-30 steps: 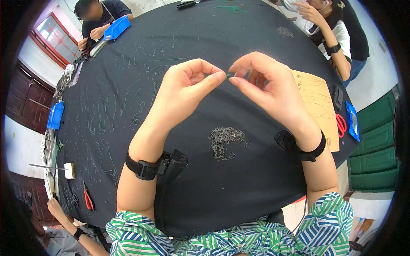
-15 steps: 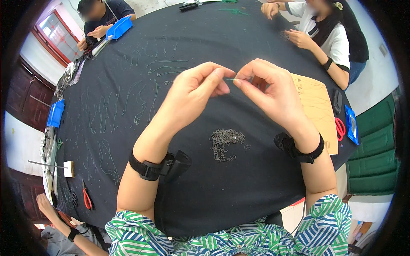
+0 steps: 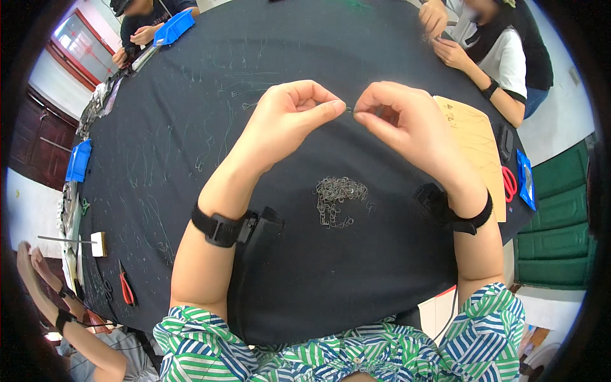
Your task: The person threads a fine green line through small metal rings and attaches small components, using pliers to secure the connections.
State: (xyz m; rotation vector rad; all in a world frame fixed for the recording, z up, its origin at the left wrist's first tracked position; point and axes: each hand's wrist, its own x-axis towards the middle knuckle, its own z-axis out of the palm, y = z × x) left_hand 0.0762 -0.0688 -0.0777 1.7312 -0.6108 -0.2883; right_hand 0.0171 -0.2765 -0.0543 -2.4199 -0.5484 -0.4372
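While both hands pinch it, thin wire piece [image 3: 349,110] lies left-right.

A flat tan cardboard sheet [image 3: 476,148] lies on the black table [image 3: 191,159] at the right, with faint markings near its top edge. A blue plastic packet [image 3: 526,180] lies at the table's right rim, just beyond red scissors [image 3: 509,183]. No screens or signs are visible.
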